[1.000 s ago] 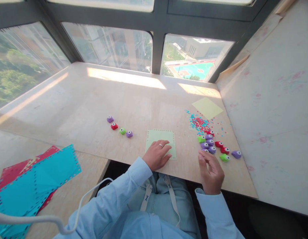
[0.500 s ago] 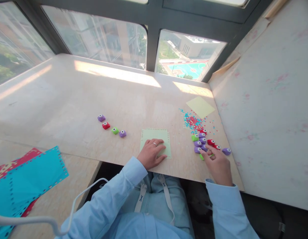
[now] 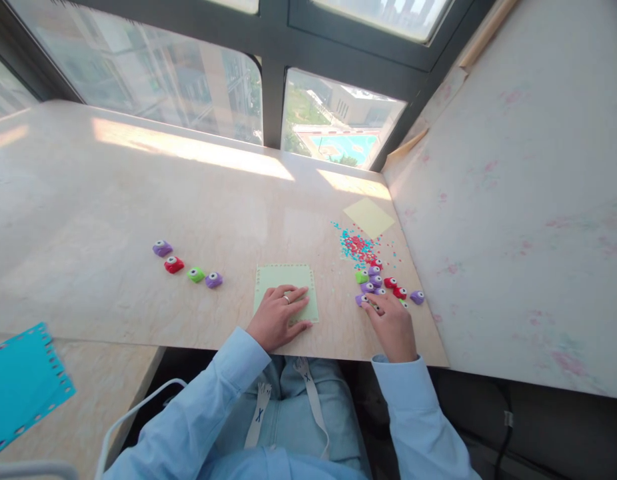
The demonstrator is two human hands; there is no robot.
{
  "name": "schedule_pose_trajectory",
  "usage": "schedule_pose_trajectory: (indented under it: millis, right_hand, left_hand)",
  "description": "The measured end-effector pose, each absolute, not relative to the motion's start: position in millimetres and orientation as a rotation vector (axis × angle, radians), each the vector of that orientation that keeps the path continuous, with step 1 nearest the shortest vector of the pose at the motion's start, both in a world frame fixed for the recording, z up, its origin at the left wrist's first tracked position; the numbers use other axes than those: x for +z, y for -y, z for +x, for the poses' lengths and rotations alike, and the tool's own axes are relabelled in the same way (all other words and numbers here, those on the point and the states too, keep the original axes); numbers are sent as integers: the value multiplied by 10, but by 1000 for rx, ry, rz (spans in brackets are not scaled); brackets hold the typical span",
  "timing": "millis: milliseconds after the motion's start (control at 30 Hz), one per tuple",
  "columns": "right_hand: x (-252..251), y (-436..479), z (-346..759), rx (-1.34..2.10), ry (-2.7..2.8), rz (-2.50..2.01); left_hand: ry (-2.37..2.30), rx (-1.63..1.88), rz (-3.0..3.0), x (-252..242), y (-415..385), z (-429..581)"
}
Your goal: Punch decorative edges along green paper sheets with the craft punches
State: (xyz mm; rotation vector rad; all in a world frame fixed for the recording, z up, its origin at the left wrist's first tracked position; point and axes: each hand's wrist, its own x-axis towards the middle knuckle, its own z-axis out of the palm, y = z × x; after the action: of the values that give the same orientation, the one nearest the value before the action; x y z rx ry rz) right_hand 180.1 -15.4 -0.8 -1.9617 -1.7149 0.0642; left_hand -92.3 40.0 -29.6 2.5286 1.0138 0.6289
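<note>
My left hand (image 3: 280, 317) lies flat with fingers spread on a pale green paper sheet (image 3: 268, 277), which has small holes punched along its edges. My right hand (image 3: 392, 327) is among a cluster of small craft punches at the right. Its thumb and fingers are bent together around one punch, mostly hidden by the fingers. A purple punch (image 3: 361, 301) touches or nearly touches the fingertips. Close by are a green punch (image 3: 361, 277), a red punch (image 3: 400, 293) and a separate purple punch (image 3: 417, 297).
Left of the sheet, several punches form a slanting row, with a red punch (image 3: 173, 265) among them. Red and blue paper bits (image 3: 358, 247) lie scattered before a pale yellow sheet (image 3: 368, 217). Blue punched sheets (image 3: 23, 387) rest at lower left near a white cable (image 3: 133, 403). A wall (image 3: 513, 220) bounds the right.
The camera view has shifted, so the table's things appear further left. My right hand has moved slightly among the punches, its fingertips now by the nearest purple one. My left hand stays on the sheet.
</note>
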Motion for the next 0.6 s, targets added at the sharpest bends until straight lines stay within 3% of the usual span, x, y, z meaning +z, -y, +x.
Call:
schedule_pose_trajectory:
  millis: [200,600]
  right_hand:
    - [25,113,1533,46,1841,-1944]
    - [-24,-95,1163,385,1895,-1624]
  left_hand:
    - [-1013,655,2520,-299,-414,-921]
    - [-1043,667,2451,-297,-413,-913]
